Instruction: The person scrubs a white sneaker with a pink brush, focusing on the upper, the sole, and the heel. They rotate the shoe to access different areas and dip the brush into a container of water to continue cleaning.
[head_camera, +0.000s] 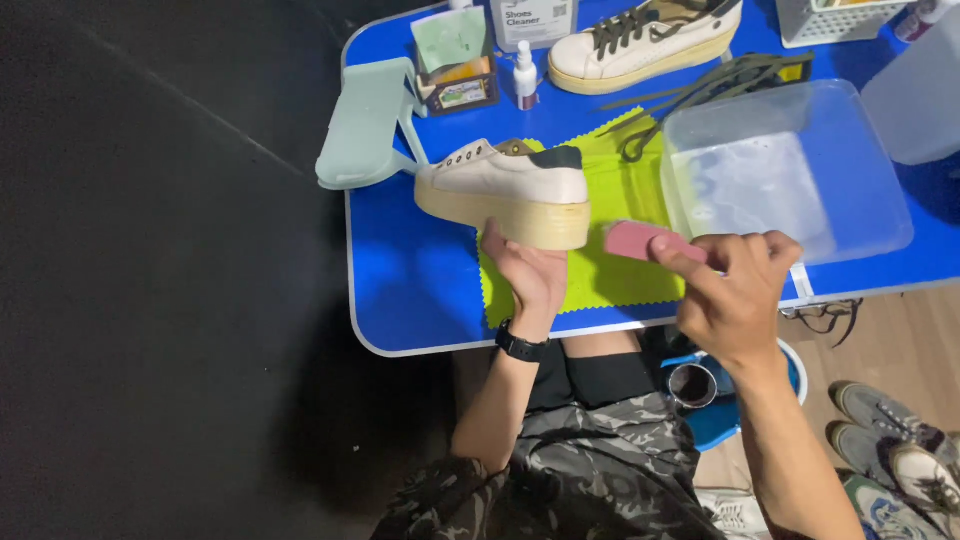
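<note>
Presently: left hand (530, 275) grips sneaker (505, 190) from beneath, sole edge outward, above yellow cloth (620, 285) — right hand (735, 295) pinches pink eraser (640, 240) just beside the heel. Best worked, likely, with short firm strokes along the sole wall, shoe braced steady.

Head view, steeply down, close

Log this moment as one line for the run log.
left hand: holds white shoe by sole | right hand: holds pink eraser block near heel | under: yellow-green cloth on blue table
</note>
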